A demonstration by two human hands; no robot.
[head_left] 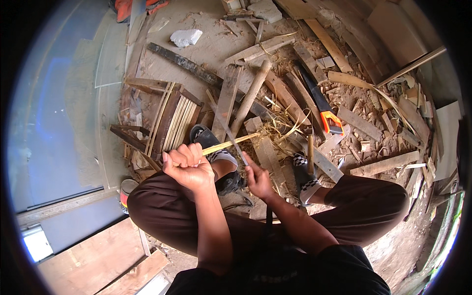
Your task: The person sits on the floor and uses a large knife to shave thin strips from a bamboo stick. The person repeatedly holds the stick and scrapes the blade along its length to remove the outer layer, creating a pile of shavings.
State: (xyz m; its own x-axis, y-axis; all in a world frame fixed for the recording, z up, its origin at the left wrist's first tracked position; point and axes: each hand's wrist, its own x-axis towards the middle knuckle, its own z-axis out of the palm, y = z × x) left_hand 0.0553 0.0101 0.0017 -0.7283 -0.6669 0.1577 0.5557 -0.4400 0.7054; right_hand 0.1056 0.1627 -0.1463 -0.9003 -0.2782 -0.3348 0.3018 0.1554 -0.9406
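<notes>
My left hand (191, 169) is closed in a fist round one end of a thin yellow-green bamboo strip (222, 146), which points to the right. In my right hand (258, 183) I grip a knife; its long narrow blade (226, 127) slants up and to the left. The blade crosses the strip near the middle of its free length. Both hands are above the floor between my bent knees. Pale curled shavings (290, 127) lie just beyond the strip's tip. The knife's handle is mostly hidden by my fingers.
A small wooden frame with pale slats (179, 122) stands at left. A saw (332, 122) with an orange handle lies right of the shavings. A round wooden pole (251, 97), several boards and scraps cover the ground. A white stone (186, 37) sits farther off. Blue panelling (64, 113) borders the left.
</notes>
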